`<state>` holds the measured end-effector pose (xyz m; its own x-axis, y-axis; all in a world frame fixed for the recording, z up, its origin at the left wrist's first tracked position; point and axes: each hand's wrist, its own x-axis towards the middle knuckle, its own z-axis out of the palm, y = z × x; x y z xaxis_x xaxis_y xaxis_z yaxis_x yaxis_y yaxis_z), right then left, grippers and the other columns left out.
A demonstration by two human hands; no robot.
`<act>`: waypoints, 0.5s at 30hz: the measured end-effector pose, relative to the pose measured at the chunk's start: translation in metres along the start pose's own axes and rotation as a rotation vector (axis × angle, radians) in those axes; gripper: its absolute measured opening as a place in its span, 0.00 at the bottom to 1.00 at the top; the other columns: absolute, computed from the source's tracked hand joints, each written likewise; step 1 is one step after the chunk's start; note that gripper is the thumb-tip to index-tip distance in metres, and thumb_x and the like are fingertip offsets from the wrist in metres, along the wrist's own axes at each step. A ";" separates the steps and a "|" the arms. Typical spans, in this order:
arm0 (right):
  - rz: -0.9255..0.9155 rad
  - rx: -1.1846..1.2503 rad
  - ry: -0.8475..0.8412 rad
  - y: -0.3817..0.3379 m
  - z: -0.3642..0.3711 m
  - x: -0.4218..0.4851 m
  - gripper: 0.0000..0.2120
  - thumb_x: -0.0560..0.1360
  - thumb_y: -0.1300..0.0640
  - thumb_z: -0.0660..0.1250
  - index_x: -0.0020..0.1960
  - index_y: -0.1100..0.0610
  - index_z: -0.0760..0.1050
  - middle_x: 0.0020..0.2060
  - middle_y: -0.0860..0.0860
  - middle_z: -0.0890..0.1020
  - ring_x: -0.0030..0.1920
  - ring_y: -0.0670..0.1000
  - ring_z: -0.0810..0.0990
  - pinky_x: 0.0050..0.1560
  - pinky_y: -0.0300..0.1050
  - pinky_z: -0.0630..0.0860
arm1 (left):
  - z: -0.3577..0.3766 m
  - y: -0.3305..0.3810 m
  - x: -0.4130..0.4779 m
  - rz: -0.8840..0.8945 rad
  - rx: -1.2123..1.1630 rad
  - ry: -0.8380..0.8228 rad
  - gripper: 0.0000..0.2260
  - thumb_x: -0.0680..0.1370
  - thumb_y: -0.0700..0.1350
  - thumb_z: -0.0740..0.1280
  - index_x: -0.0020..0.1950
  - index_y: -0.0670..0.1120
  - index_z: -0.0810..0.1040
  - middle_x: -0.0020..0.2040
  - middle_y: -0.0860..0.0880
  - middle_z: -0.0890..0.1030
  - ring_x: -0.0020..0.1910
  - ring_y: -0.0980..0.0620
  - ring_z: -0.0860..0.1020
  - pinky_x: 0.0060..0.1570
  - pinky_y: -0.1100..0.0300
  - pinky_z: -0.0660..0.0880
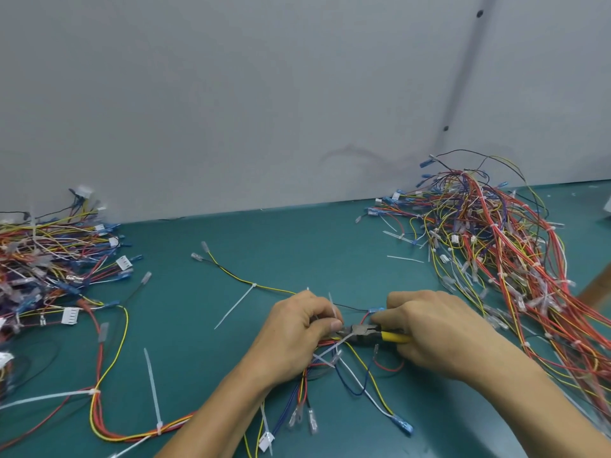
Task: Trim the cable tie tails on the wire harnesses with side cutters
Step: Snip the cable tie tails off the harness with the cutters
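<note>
Lower centre: left hand (297,332) pinches a wire harness (305,381) on the surface (264,246); right hand (429,328) grips side cutters (360,333) at a cable tie tail (334,310). Jaws set too close could nick wires.

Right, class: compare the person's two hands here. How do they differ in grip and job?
The left hand pinches the wire harness by a cable tie tail; the right hand grips the yellow-handled side cutters. The left hand steadies the work, while the right hand drives the tool. Both are bare, fingers curled, close together over the green table.
</note>
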<state>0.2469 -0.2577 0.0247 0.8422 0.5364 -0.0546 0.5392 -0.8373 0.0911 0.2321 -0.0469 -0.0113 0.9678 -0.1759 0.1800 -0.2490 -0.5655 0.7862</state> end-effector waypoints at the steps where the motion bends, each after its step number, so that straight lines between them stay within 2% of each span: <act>1: -0.003 0.001 0.004 0.001 0.001 0.000 0.11 0.72 0.53 0.59 0.54 0.46 0.70 0.45 0.46 0.71 0.47 0.54 0.76 0.37 0.44 0.65 | 0.000 0.000 0.000 0.001 0.002 0.003 0.12 0.75 0.41 0.71 0.35 0.56 0.77 0.39 0.53 0.79 0.40 0.62 0.74 0.40 0.74 0.66; 5: -0.008 0.006 0.006 0.001 0.004 0.000 0.09 0.71 0.53 0.59 0.51 0.49 0.70 0.44 0.47 0.73 0.46 0.53 0.75 0.37 0.44 0.67 | 0.000 -0.002 -0.001 -0.023 -0.027 0.006 0.10 0.75 0.43 0.71 0.35 0.55 0.78 0.38 0.51 0.78 0.35 0.61 0.73 0.39 0.69 0.69; 8: 0.004 -0.010 -0.001 -0.002 0.005 0.001 0.10 0.72 0.53 0.58 0.52 0.49 0.70 0.43 0.47 0.72 0.46 0.53 0.75 0.37 0.44 0.66 | -0.005 0.001 -0.001 -0.103 -0.202 0.013 0.09 0.76 0.41 0.69 0.37 0.50 0.79 0.36 0.52 0.78 0.35 0.56 0.73 0.41 0.59 0.72; 12: 0.054 -0.001 0.002 -0.006 0.000 -0.002 0.10 0.73 0.53 0.57 0.54 0.48 0.70 0.43 0.45 0.69 0.49 0.54 0.76 0.39 0.45 0.68 | -0.025 0.006 -0.002 -0.288 -0.639 0.182 0.09 0.78 0.35 0.64 0.38 0.44 0.76 0.35 0.47 0.80 0.31 0.53 0.77 0.34 0.61 0.74; 15: 0.087 0.051 0.057 -0.007 -0.007 -0.007 0.13 0.73 0.50 0.58 0.58 0.47 0.67 0.51 0.44 0.74 0.55 0.53 0.76 0.46 0.46 0.73 | -0.045 0.002 -0.010 -0.325 -0.700 0.235 0.10 0.78 0.35 0.62 0.39 0.43 0.75 0.33 0.46 0.80 0.28 0.51 0.77 0.29 0.61 0.75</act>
<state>0.2373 -0.2544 0.0316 0.8849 0.4657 0.0084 0.4649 -0.8843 0.0425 0.2240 -0.0099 0.0151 0.9897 0.1289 -0.0625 0.0511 0.0900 0.9946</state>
